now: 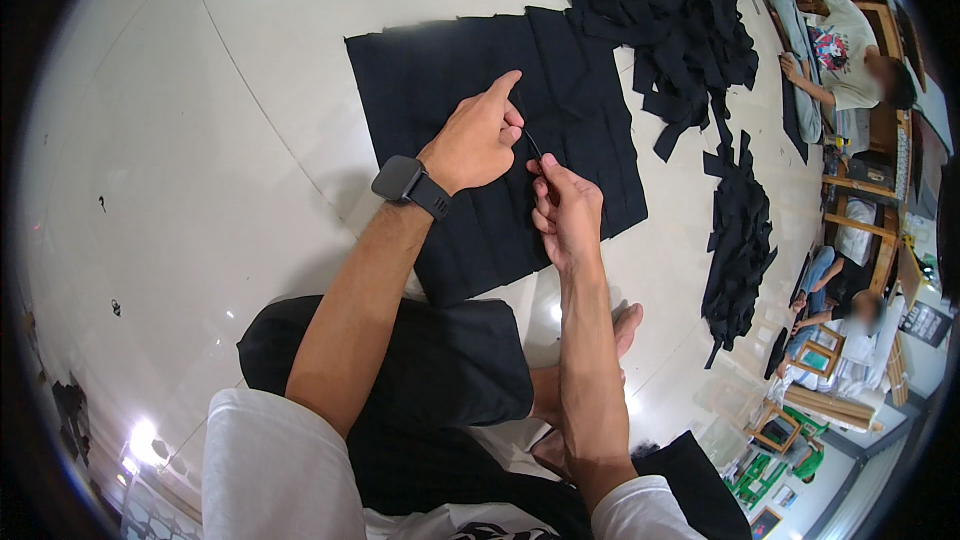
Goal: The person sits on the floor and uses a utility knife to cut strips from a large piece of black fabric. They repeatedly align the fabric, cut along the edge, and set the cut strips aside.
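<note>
Both hands pinch a thin black strip over the black cloth at frame centre.
Left hand point(478, 140) and right hand point(566, 208) grip the strip point(531, 143); the flat cloth point(430, 80) seems mostly uncut; a pile of cut strips point(670, 10) lies upper right.

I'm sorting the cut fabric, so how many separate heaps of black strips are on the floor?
2: a big heap at the top, past the flat black cloth, and a narrower heap to its right. More may lie outside the view.
</note>
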Action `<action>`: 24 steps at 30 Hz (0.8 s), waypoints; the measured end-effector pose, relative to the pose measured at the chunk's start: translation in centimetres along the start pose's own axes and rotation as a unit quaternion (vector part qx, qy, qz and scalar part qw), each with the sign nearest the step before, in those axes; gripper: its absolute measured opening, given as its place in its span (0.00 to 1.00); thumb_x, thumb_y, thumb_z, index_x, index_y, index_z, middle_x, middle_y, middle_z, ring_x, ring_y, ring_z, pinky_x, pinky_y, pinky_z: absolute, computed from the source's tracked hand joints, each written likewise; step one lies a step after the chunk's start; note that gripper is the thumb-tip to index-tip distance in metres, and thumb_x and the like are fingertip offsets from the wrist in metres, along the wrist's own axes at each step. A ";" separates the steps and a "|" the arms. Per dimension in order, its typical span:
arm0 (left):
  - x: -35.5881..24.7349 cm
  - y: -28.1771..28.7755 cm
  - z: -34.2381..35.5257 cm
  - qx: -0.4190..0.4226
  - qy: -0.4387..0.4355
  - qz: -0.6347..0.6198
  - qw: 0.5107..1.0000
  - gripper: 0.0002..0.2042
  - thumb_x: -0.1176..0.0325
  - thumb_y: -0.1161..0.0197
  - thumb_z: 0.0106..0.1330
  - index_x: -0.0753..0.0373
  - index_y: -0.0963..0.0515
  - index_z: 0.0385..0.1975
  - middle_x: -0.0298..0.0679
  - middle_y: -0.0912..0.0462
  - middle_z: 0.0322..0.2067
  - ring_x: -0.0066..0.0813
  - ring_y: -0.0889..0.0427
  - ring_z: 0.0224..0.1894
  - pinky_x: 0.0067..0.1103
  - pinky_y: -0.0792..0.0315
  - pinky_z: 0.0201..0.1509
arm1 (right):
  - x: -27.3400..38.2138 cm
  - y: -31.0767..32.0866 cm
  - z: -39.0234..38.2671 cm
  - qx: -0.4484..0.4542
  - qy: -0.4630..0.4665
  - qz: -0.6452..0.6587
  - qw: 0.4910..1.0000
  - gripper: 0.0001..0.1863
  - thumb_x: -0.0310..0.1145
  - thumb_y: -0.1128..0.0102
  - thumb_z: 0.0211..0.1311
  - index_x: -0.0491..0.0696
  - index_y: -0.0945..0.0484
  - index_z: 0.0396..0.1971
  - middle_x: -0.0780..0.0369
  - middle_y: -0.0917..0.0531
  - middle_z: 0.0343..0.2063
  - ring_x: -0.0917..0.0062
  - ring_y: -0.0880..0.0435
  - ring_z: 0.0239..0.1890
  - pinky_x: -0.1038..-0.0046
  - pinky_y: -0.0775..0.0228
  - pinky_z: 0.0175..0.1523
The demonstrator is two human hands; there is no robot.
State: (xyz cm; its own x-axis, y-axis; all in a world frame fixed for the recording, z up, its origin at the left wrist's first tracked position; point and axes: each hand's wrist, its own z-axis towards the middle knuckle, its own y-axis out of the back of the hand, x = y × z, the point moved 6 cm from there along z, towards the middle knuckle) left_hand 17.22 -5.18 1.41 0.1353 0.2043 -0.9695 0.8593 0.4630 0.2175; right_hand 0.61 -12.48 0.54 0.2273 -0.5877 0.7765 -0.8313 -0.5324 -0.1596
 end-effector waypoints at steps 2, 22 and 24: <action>0.0 0.1 0.0 -0.003 0.003 0.002 1.000 0.35 0.80 0.37 0.66 0.69 0.42 0.75 0.51 0.16 0.47 0.42 0.13 0.50 0.34 0.22 0.57 | 0.0 -0.2 0.1 0.009 -0.001 0.018 1.000 0.14 0.37 0.33 0.72 0.39 0.16 0.38 0.70 0.24 0.20 0.91 0.38 0.15 0.83 0.52 0.18; 0.3 0.0 0.0 -0.010 0.006 0.005 1.000 0.39 0.80 0.34 0.64 0.69 0.44 0.75 0.49 0.16 0.46 0.42 0.13 0.48 0.33 0.20 0.55 | -1.0 -1.2 0.2 -0.033 0.038 0.039 0.998 0.14 0.36 0.33 0.72 0.37 0.17 0.37 0.70 0.25 0.20 0.90 0.38 0.15 0.83 0.50 0.18; 0.2 0.1 0.0 -0.007 0.011 -0.003 1.000 0.39 0.81 0.34 0.64 0.70 0.44 0.75 0.49 0.16 0.46 0.42 0.13 0.48 0.33 0.20 0.55 | -0.8 -1.2 0.0 -0.032 0.022 0.056 0.998 0.14 0.35 0.33 0.72 0.37 0.17 0.37 0.70 0.26 0.20 0.90 0.38 0.15 0.83 0.51 0.18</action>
State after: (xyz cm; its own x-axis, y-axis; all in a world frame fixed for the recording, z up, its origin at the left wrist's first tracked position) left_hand 17.32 -5.11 1.26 0.1196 0.2197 -0.9682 0.8529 0.4764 0.2134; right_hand 1.40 -11.40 0.10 0.1100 -0.6130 0.7824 -0.8809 -0.4247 -0.2090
